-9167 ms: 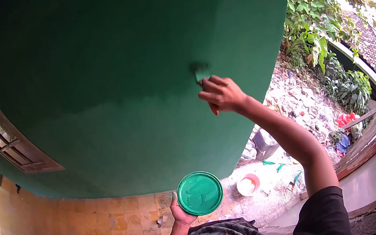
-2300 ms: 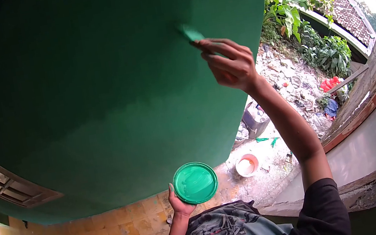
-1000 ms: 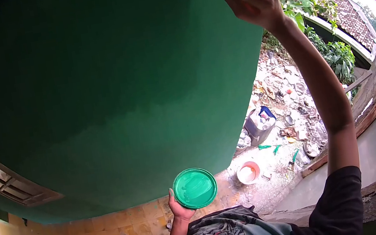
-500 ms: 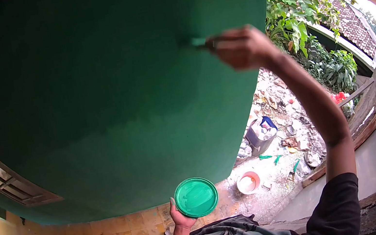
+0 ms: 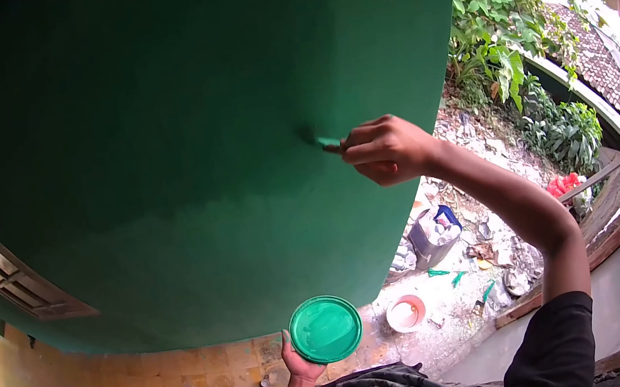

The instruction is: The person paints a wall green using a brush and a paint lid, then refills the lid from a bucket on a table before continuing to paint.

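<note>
My right hand (image 5: 388,150) is closed around a paintbrush (image 5: 329,142), its green-wet bristles against or right at the large green wall (image 5: 220,135). Darker green covers the wall's upper part, with a paler green band below and along the right side. Low in front of my body, my left hand (image 5: 302,363) grips a round green paint lid (image 5: 325,329) by its left edge, thumb over the rim. Streaks of green paint lie across the lid's face; the fingers beneath it are hidden.
A pink-and-white bucket (image 5: 406,313) stands on the littered ground at right, near a dark bin (image 5: 436,236) full of rubbish. Yellowish floor tiles (image 5: 194,386) lie below the wall. A window (image 5: 6,274) is set at the left; plants (image 5: 558,122) grow beyond the wall's right edge.
My right hand has moved down and slightly left with the paintbrush along the wall. My left hand and the lid have stayed nearly in place.
</note>
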`<state>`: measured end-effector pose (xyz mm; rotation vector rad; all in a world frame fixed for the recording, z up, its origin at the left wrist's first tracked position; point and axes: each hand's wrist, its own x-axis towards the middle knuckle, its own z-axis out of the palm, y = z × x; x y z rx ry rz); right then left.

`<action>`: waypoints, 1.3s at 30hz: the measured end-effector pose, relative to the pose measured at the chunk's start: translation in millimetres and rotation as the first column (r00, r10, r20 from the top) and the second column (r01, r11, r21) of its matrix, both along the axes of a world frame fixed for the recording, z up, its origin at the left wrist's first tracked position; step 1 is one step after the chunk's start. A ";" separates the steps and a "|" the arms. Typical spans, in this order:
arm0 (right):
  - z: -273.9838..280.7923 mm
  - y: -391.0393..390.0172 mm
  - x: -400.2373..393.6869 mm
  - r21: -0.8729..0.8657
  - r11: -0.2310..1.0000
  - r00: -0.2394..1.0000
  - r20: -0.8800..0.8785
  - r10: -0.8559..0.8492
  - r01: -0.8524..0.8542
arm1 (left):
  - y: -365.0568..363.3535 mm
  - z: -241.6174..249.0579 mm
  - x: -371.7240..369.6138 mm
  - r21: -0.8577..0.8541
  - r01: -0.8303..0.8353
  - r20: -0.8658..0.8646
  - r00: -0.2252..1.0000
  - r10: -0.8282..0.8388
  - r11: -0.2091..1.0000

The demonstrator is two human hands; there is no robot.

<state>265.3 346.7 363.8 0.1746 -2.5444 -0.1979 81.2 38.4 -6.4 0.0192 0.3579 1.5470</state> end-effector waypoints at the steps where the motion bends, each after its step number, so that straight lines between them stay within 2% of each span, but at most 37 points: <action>1: 3.5 -0.7 0.7 -0.064 0.998 0.999 0.033 -0.012 0.014 | 4.3 -0.5 1.1 0.011 0.015 0.023 1.000 -0.015 1.000; 2: 10.0 -0.6 0.1 -0.124 0.992 0.998 0.065 -0.020 0.028 | 7.6 -2.7 3.3 0.025 0.004 0.026 1.000 -0.005 1.000; 4: 49.7 17.3 -11.0 0.219 0.976 0.987 -0.159 0.037 -0.001 | 6.0 -8.4 5.3 -0.008 -0.050 -0.017 0.999 0.050 0.999; 6: 106.3 32.1 -10.7 0.193 0.981 0.964 -0.259 0.055 -0.004 | 5.7 -8.3 5.5 -0.002 -0.049 -0.027 0.998 0.049 0.999; 8: 151.0 29.9 -9.7 0.388 0.916 0.930 -0.365 0.047 0.106 | 7.6 -4.7 4.9 0.005 -0.044 -0.036 0.998 0.044 0.999; 9: 163.6 32.3 -11.4 0.388 0.916 0.931 -0.363 0.048 0.104 | 6.4 -3.2 4.3 -0.003 -0.029 -0.024 0.999 0.029 1.000; 11: 181.7 34.9 -15.5 0.641 0.750 0.843 -0.485 0.231 0.164 | 9.1 -4.2 5.8 -0.002 -0.013 -0.013 1.000 0.013 1.000; 12: 172.1 32.0 -16.9 0.644 0.747 0.842 -0.486 0.233 0.165 | 8.9 -8.1 6.4 -0.003 -0.019 -0.016 1.000 0.019 1.000; 14: 121.7 21.9 -17.0 0.565 0.759 0.902 -0.426 -0.068 0.324 | 10.6 -8.9 8.1 -0.002 -0.029 -0.019 0.999 0.029 1.000; 15: 94.3 24.0 -21.8 0.594 0.775 0.938 -0.348 0.006 0.216 | 10.6 -7.4 8.8 0.010 -0.015 -0.008 1.000 0.015 1.000; 17: 47.5 13.2 -26.9 0.509 0.858 0.983 -0.180 0.033 0.064 | 11.5 -5.1 10.4 0.023 -0.001 0.004 1.000 0.001 1.000; 18: 36.4 4.6 -28.2 0.392 0.919 0.996 -0.086 0.000 0.034 | 12.5 -3.1 9.9 0.019 0.003 -0.004 1.000 -0.003 1.000; 19: 34.4 2.5 -27.0 0.387 0.922 0.996 -0.085 0.000 0.033 | 9.4 -2.7 10.5 0.007 0.009 -0.011 1.000 -0.009 1.000; 21: 33.7 -0.5 -11.9 0.138 0.990 0.985 0.164 -0.057 0.034 | 10.1 -4.4 21.7 0.003 0.002 -0.036 0.999 -0.002 1.000; 22: 47.9 3.4 -9.0 0.184 0.981 0.992 0.100 -0.083 0.064 | 11.4 -4.1 21.8 0.004 -0.004 -0.056 0.998 0.005 1.000; 23: 68.4 14.5 -9.9 0.292 0.956 0.999 -0.007 -0.039 0.039 | 12.7 -4.3 21.2 0.009 -0.008 -0.058 0.998 0.008 1.000; 24: 90.6 27.2 -7.0 0.254 0.967 0.990 -0.143 0.002 0.034 | 12.8 -5.8 23.5 0.015 -0.006 -0.031 0.999 0.006 1.000; 25: 123.6 20.0 -1.5 0.247 0.964 0.981 -0.188 -0.049 0.096 | 11.5 -6.7 24.5 0.018 -0.005 -0.005 1.000 0.005 1.000; 26: 152.3 21.9 1.4 0.412 0.901 0.964 -0.266 -0.029 0.140 | 12.2 -6.4 24.3 0.021 -0.012 -0.006 1.000 0.012 1.000; 27: 177.3 19.8 3.0 0.565 0.812 0.938 -0.341 0.067 0.147 | 13.5 -6.4 25.9 0.019 -0.012 -0.018 1.000 0.013 1.000; 28: 195.2 20.2 0.2 0.607 0.768 0.896 -0.433 0.103 0.205 | 12.4 -6.6 27.3 0.013 -0.011 -0.026 1.000 0.012 1.000; 30: 210.3 8.1 -7.7 0.563 0.795 0.872 -0.480 0.092 0.226 | 11.4 -6.9 28.1 -0.001 -0.003 -0.023 1.000 0.003 1.000; 31: 200.6 8.5 -16.0 0.564 0.795 0.871 -0.482 0.096 0.224 | 11.5 -6.8 27.0 -0.013 0.010 -0.024 1.000 -0.011 1.000; 34: 124.9 9.0 -43.0 0.631 0.771 0.986 -0.163 0.027 0.083 | 12.2 -15.9 25.3 -0.023 -0.004 -0.016 1.000 0.004 1.000; 36: 69.5 -3.2 -50.7 0.550 0.835 1.000 0.008 -0.006 0.000 | 12.3 -12.5 25.9 0.001 -0.002 -0.015 1.000 0.002 1.000; 37: 57.1 -8.7 -53.6 0.477 0.879 0.998 0.056 -0.019 -0.010 | 12.3 -10.2 27.2 0.023 -0.005 -0.017 1.000 0.006 1.000; 38: 56.0 -7.8 -52.1 0.476 0.879 0.998 0.060 -0.013 -0.017 | 11.9 -8.2 29.4 0.022 -0.011 -0.013 1.000 0.011 1.000; 39: 57.4 -8.0 -49.3 0.377 0.926 0.990 0.132 -0.056 0.002 | 10.4 -5.6 29.5 -0.012 -0.021 -0.035 0.999 0.021 1.000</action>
